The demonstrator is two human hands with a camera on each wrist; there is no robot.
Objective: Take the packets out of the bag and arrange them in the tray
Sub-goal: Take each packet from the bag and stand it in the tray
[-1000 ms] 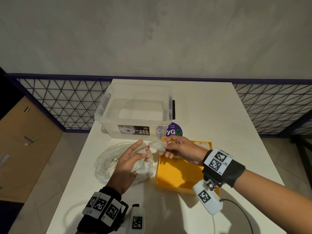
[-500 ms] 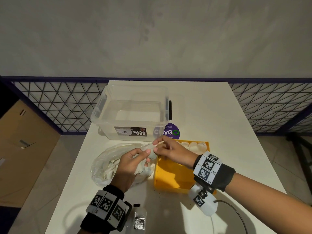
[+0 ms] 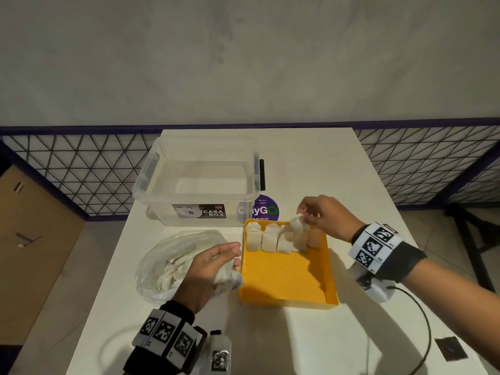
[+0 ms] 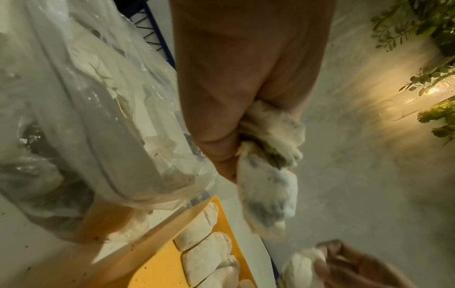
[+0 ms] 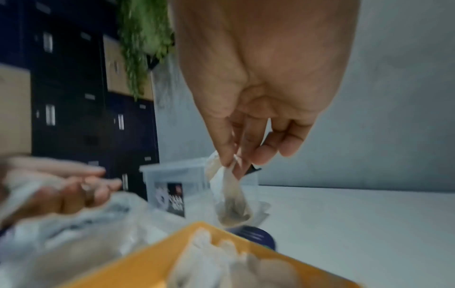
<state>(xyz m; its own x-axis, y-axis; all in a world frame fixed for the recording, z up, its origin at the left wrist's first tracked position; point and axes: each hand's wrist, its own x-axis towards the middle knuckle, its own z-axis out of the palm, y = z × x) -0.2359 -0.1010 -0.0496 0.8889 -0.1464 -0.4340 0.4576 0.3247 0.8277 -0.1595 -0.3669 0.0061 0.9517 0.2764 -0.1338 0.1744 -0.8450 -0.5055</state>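
Observation:
A clear plastic bag (image 3: 173, 261) with several white packets inside lies on the white table, left of the yellow tray (image 3: 286, 277). Along the tray's far edge stands a row of white packets (image 3: 273, 238). My left hand (image 3: 213, 263) grips a bunch of white packets (image 4: 268, 175) beside the tray's left rim, next to the bag (image 4: 74, 117). My right hand (image 3: 313, 215) pinches one white packet (image 3: 297, 221) by its top, hanging just above the right end of the row. In the right wrist view that packet (image 5: 229, 191) dangles from thumb and fingers over the tray (image 5: 152, 257).
A clear lidless storage box (image 3: 200, 180) stands behind the bag and tray. A purple round sticker (image 3: 266, 209) lies between box and tray. A cable (image 3: 422, 320) runs over the table at the front right. Metal mesh fencing lines the wall behind.
My right hand has carried one packet from the left hand, right and back, over the tray's row. The left hand has curled round its packets by the tray's left rim.

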